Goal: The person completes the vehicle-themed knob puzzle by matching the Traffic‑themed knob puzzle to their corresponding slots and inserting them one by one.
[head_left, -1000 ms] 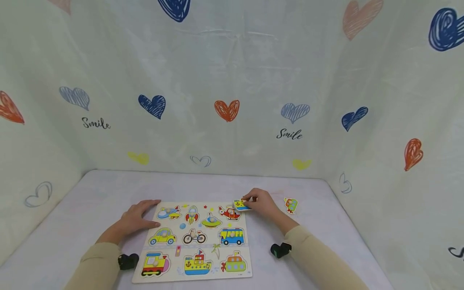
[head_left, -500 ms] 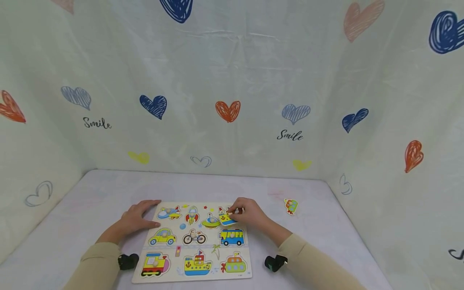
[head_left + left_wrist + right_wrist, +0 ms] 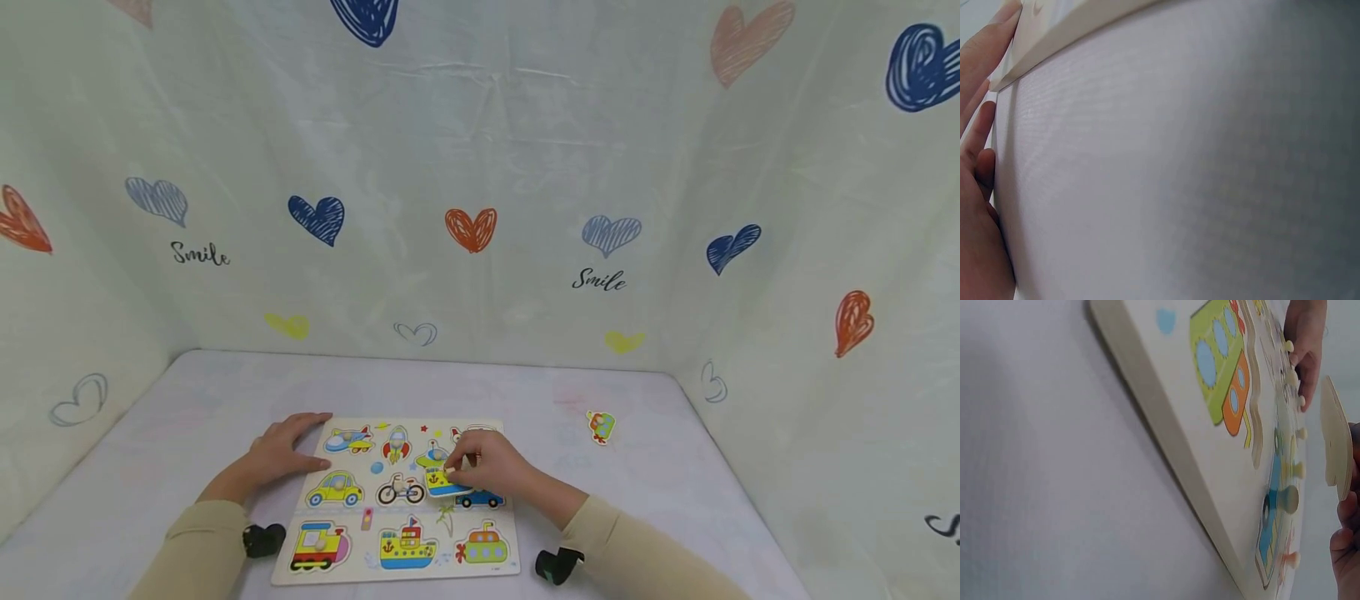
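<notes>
A wooden peg puzzle board (image 3: 360, 577) printed with vehicles lies on the table. My right hand (image 3: 491, 467) pinches a yellow-and-blue ship puzzle piece (image 3: 442, 482) above the board, between the bicycle and the bus. The bus piece (image 3: 480, 501) is partly hidden by that hand. In the right wrist view the ship piece (image 3: 1337, 440) is tilted, its bare wooden side showing, apart from the board. A ship picture (image 3: 407, 548) shows at the bottom middle of the board. My left hand (image 3: 277, 454) rests along the board's left edge, fingers extended, thumb touching the edge.
A green submarine puzzle piece (image 3: 601, 427) lies on the table to the right of the board. Knobbed pieces such as the train (image 3: 318, 547) and the car (image 3: 335, 490) sit in the board. A white curtain with hearts (image 3: 480, 167) stands behind the table.
My right hand has carried the ship piece left and toward me, from the board's top right corner to over its middle row. The left hand has stayed on the board's edge.
</notes>
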A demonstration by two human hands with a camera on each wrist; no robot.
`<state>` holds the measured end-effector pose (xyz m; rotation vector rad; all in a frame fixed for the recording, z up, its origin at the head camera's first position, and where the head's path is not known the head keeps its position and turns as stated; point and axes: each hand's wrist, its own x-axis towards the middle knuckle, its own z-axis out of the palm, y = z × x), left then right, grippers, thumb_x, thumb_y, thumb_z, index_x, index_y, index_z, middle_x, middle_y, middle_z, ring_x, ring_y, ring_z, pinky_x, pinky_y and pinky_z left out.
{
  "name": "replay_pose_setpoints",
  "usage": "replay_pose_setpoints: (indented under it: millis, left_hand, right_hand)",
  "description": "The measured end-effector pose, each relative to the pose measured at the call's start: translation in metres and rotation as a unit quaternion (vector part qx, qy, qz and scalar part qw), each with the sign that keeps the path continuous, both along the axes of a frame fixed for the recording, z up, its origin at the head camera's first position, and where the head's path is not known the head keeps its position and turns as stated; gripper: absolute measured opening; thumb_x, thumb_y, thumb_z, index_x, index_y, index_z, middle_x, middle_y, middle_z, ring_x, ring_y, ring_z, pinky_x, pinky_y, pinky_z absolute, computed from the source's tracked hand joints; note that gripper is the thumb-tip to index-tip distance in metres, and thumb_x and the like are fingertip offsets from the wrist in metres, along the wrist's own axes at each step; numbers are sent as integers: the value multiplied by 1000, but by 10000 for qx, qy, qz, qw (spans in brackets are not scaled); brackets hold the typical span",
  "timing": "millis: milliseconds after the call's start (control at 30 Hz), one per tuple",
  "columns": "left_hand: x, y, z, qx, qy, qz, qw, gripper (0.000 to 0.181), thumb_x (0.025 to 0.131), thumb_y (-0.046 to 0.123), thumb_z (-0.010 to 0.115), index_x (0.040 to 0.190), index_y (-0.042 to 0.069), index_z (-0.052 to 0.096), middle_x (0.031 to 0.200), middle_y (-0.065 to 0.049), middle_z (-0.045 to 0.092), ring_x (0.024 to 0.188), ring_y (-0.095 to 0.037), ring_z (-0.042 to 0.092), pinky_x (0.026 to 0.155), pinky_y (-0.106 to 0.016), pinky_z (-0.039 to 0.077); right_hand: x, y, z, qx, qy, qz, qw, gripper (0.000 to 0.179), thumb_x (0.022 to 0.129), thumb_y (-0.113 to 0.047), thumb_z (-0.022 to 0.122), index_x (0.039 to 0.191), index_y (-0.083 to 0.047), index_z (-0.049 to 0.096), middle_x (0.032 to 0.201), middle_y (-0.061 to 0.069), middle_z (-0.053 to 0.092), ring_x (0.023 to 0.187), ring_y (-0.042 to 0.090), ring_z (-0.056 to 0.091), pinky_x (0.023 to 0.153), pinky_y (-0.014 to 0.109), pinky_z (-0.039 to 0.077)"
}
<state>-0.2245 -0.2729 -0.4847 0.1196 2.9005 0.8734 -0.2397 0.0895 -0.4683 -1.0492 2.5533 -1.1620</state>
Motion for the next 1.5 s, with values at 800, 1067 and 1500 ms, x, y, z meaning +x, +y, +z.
replay_pose_setpoints:
  millis: [800, 1067, 1500]
  left_hand:
    - [0, 1, 0, -22, -24, 30, 10000, 89, 73, 45, 82, 143, 7, 42, 147, -29, 33, 129, -53, 26, 97, -72, 19]
    - [0, 1, 0, 1, -38, 26, 10000, 89, 73, 45, 82, 143, 7, 43, 146, -29, 33, 128, -52, 26, 97, -71, 20]
    - [-1, -1, -1, 23, 27, -4, 10000, 89, 73, 45, 82, 143, 6, 43, 145, -30, 34, 128, -53, 27, 97, -71, 20]
  right_hand:
    - [36, -31, -2, 26, -631, 879, 9941, 5, 84, -14, 78, 84, -19, 75, 73, -18, 57, 62, -1, 46, 56, 15, 40]
    - [42, -39, -5, 270, -560, 1162, 9913, 3, 85, -19, 78, 85, -19, 74, 74, -20, 55, 61, -3, 46, 54, 15, 41]
    - [44, -45, -8, 411, -734, 1233, 9888, 6, 84, -24, 78, 85, -19, 74, 73, -18, 55, 61, -2, 46, 54, 16, 41]
